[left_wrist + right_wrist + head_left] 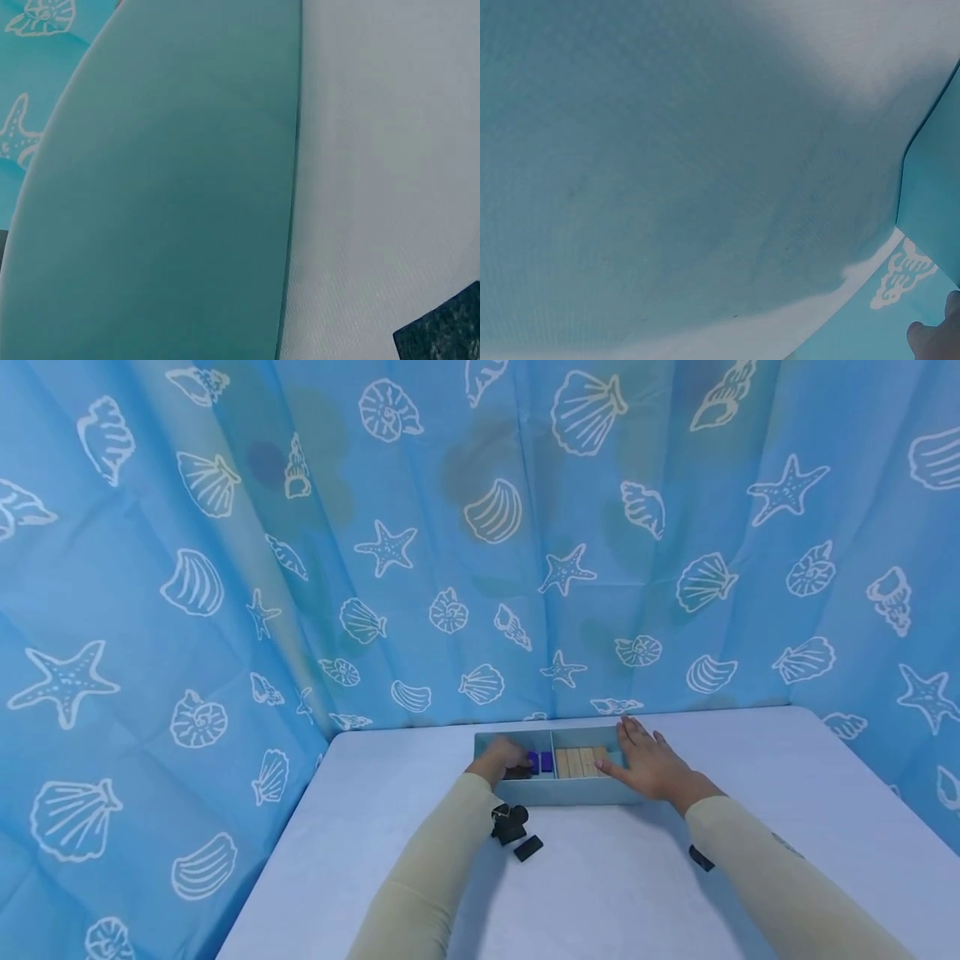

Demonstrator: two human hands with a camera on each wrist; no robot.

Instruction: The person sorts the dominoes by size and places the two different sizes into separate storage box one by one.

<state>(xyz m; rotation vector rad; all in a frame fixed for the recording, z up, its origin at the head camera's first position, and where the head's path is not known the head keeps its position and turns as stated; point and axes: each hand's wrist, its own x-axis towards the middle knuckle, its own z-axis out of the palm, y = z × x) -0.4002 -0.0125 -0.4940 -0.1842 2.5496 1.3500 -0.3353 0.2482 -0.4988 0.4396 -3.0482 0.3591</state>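
Observation:
A pale blue-grey box [570, 792] with a divider stands near the back of the table. My left hand [504, 755] reaches down into its left compartment, fingers bent beside small purple blocks [546, 762]. A dark piece [517, 772] shows just below these fingers; I cannot tell whether they grip it. Several light wooden blocks [576, 762] stand side by side in the right compartment. My right hand [651, 767] rests at the box's right end, fingers stretched toward the back rim and thumb pointing at the wooden blocks. In the right wrist view, only fingertips [939, 334] show at the corner.
A black block [528, 848] lies on the white table [600, 893] in front of the box, with more dark pieces by the left wrist. The box's front wall [165, 195] fills much of the left wrist view. A blue shell-print curtain [480, 568] hangs behind.

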